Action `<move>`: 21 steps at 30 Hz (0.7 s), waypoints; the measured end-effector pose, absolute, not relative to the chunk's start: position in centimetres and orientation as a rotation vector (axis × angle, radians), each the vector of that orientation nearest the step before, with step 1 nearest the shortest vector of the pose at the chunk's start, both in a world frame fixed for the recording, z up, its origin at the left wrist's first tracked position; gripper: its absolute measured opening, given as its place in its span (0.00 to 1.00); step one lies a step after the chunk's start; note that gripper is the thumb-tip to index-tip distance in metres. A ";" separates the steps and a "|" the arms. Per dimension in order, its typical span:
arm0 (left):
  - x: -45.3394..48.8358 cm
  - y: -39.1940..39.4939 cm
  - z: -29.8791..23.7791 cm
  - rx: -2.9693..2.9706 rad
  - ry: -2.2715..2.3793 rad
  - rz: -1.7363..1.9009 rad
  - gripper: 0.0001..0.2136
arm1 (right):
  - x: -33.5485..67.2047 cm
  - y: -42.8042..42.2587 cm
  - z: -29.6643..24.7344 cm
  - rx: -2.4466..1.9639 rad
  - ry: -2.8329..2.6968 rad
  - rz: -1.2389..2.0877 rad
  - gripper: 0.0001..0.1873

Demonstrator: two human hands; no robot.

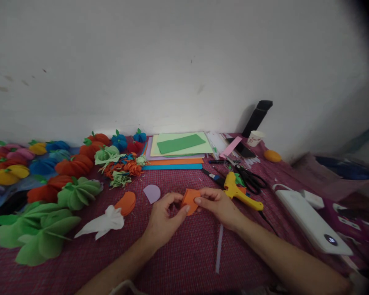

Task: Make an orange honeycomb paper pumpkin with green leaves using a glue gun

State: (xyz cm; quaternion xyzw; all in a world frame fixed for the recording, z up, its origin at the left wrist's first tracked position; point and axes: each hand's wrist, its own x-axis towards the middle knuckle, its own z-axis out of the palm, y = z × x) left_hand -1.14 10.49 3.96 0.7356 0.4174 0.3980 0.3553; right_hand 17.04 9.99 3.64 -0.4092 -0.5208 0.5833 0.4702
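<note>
Both hands meet over the middle of the cloth, pinching one small orange paper piece [190, 200] between them. My left hand [165, 219] grips its left edge with thumb and fingers. My right hand [219, 205] holds its right side, thumb in front. Whether the piece is one folded sheet or several layers, I cannot tell. Left of my hands lie a purple paper cutout [152, 193] and an orange rounded paper piece [126, 203], beside a crumpled white tissue [106, 221]. A yellow glue gun [241, 194] rests just right of my right hand.
Colourful paper pumpkins [75, 165] crowd the left side, near shredded paper [123, 168]. Stacked coloured sheets [181, 144] lie by the wall. Black scissors [250, 179], a phone [244, 149], a paper cup [255, 138] and a white power bank [313, 221] are on the right. A thin strip [219, 250] lies in front.
</note>
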 end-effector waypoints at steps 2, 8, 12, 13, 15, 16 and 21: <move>-1.2 10.5 4.0 1.935 1.087 1.041 0.06 | 17.0 9.9 3.6 -1.022 -1.311 1.435 0.11; -1.5 10.7 4.0 1.970 1.140 1.001 0.12 | 16.7 9.7 3.1 -1.070 -1.443 1.410 0.09; -1.5 10.7 3.9 1.903 1.127 0.983 0.14 | 16.6 9.6 3.1 -1.080 -1.466 1.409 0.10; -1.4 10.7 3.9 1.877 1.128 0.979 0.14 | 16.6 9.6 3.1 -1.086 -1.460 1.415 0.10; -1.4 10.7 3.8 1.837 1.122 0.954 0.12 | 16.6 9.7 3.2 -1.094 -1.426 1.424 0.11; -1.3 10.7 3.8 1.833 1.113 0.933 0.11 | 16.7 9.7 3.3 -1.097 -1.401 1.425 0.11; -1.3 10.6 4.0 2.004 1.160 0.827 0.11 | 17.0 10.0 3.6 -1.107 -1.293 1.380 0.11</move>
